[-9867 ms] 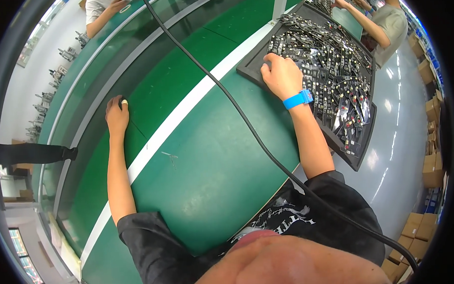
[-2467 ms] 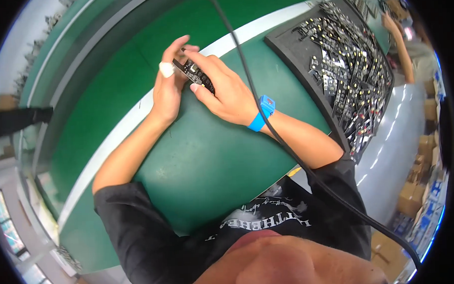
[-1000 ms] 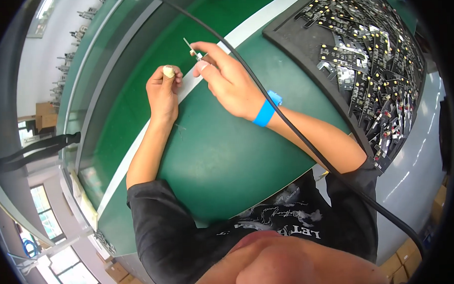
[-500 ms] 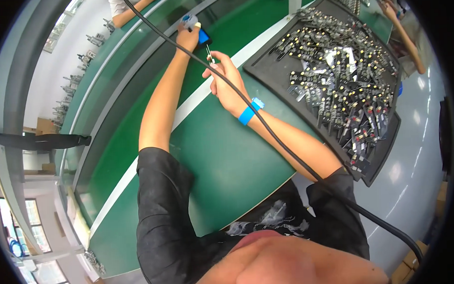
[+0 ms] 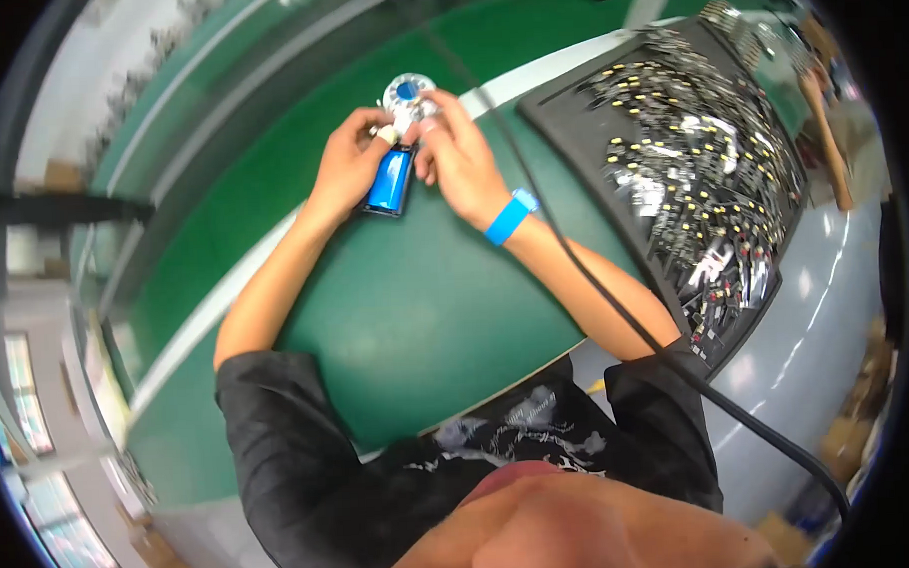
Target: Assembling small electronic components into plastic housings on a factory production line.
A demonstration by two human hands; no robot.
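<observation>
Both of my hands meet over the green work surface at a device with a blue rectangular body and a pale round head with a blue centre. My left hand grips it from the left, its thumb and fingers near the joint between head and body. On the other side, my right hand has its fingers bent against the device just below the round head. Its fingertips are closed on something small there that I cannot make out.
On the right lies a black tray heaped with small dark electronic parts. A black cable hangs across the view over my right forearm. Beyond a white strip runs a green belt. Another person's arm shows at far right.
My left hand has brought the device from the green belt nearer to me. My right hand has come up to it with the small thing it was pinching. The view has shifted slightly.
</observation>
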